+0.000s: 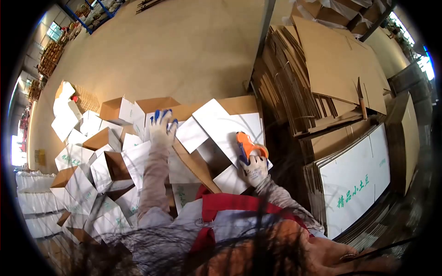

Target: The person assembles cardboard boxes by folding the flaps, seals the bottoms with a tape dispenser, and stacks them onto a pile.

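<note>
My right hand point(254, 171), in a white glove with blue fingertips, is closed around an orange tape dispenser point(248, 145). The dispenser overlaps the right side of a white flap point(225, 126) on a cardboard carton in front of me. This carton is white outside and brown inside, with a brown flap point(195, 165) slanting across its near side and a dark gap between the flaps. My left hand point(162, 128), gloved the same way, has its fingers spread at the carton's far left edge, beside a smaller white flap point(191, 134).
Many white cartons point(76, 156) lie heaped at the left, some open. Stacks of flat brown cardboard point(340, 64) stand at the right, near white sheets with green lettering point(357, 179). A grey post point(264, 37) rises beyond the carton. Bare floor point(184, 50) lies ahead.
</note>
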Motion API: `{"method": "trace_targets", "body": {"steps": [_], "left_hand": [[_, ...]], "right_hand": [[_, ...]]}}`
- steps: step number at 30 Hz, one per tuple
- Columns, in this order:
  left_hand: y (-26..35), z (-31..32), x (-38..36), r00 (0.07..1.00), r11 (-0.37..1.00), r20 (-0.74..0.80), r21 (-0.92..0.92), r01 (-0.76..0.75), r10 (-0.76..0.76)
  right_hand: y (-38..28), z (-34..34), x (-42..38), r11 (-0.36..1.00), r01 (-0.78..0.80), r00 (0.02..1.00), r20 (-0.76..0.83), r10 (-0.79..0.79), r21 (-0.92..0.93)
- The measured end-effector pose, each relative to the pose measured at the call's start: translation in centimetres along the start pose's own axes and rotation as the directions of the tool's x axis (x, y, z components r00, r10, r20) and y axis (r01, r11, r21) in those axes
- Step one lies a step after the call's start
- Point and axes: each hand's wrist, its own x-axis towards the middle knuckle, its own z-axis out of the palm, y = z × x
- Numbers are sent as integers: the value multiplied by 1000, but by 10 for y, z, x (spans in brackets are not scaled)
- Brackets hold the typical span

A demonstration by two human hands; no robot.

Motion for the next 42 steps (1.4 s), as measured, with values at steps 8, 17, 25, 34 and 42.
{"method": "trace_targets", "body": {"steps": [8, 17, 25, 34, 42], "left_hand": [[53, 139, 37, 810, 921, 445, 110, 373, -381], [6, 132, 71, 750, 886, 574, -90, 456, -328], [33, 53, 7, 187, 632, 946, -318, 707, 266], [38, 84, -58, 357, -441, 887, -205, 874, 295], [-8, 81, 50, 763, 975, 644, -131, 181, -56]], "right_hand": [[4, -46, 26, 965, -7, 997, -74, 27, 261], [-22, 4, 28, 297, -221, 973, 232, -1, 929], [-11, 6, 27, 386, -144, 979, 188, -77, 911], [-5, -14, 36, 259, -193, 953, 243, -179, 946], [-16, -18, 73, 152, -351, 936, 343, 79, 924]]}}
